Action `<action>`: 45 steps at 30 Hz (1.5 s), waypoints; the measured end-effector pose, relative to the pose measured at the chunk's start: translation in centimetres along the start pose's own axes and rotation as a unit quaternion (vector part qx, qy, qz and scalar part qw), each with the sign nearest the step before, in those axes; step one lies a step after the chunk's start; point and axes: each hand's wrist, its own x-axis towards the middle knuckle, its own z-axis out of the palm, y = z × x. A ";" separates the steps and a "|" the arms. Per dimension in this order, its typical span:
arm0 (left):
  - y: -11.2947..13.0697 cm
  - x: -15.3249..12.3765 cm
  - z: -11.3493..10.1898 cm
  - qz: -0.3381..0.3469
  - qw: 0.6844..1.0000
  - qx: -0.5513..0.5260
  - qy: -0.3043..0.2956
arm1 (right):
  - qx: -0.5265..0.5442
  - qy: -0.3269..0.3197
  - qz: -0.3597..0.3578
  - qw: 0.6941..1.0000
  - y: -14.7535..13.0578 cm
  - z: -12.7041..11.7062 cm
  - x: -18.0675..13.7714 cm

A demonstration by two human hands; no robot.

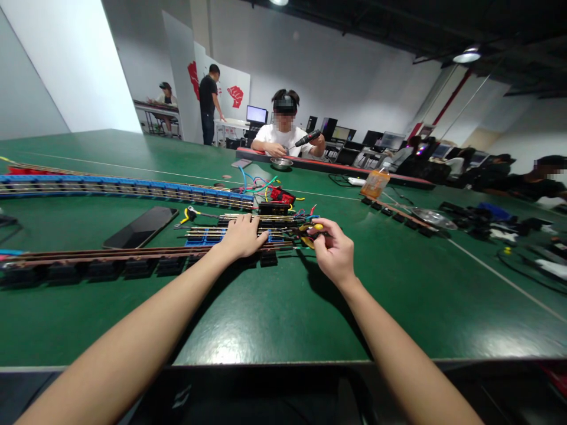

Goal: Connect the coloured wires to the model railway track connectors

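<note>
My left hand (pixel 243 236) lies palm down across a short strip of blue blocks with metal rails (pixel 208 236), its fingers stretched out and touching the rails. At the right end of that strip, my right hand (pixel 335 251) is closed around pliers with yellow-and-black handles (pixel 317 227); their jaws are hard to make out among the wires there. Just in front runs a long row of black blocks under copper-coloured rails (pixel 110 257). Behind my left hand is another dark strip with rails (pixel 274 219). Loose coloured wires (pixel 257 182) and a red-and-black part (pixel 282 195) sit beyond it.
A phone (pixel 140 228) lies to the left, before a long curved blue rail strip (pixel 133 188). Across the green table (pixel 283 319), a person holds a power screwdriver (pixel 307 139) over a metal bowl (pixel 282 163). A bottle (pixel 375 182) and a shorter strip (pixel 401 216) stand right.
</note>
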 end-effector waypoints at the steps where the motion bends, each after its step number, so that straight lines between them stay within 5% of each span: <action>1: 0.0 0.0 0.0 0.000 1.000 0.001 0.000 | 0.026 0.007 0.034 0.999 -0.1 0.0 0.1; 8: -0.1 0.0 0.1 0.001 1.000 0.001 0.005 | 0.145 0.050 0.166 0.974 -0.9 -0.2 1.0; 22: 0.0 0.0 0.1 0.000 1.000 -0.006 0.001 | 0.221 0.116 0.146 0.957 -1.1 -2.6 2.5; 45: 0.0 0.0 0.1 -0.001 1.000 0.002 -0.002 | 0.299 -0.015 0.238 0.924 -0.7 -1.9 2.5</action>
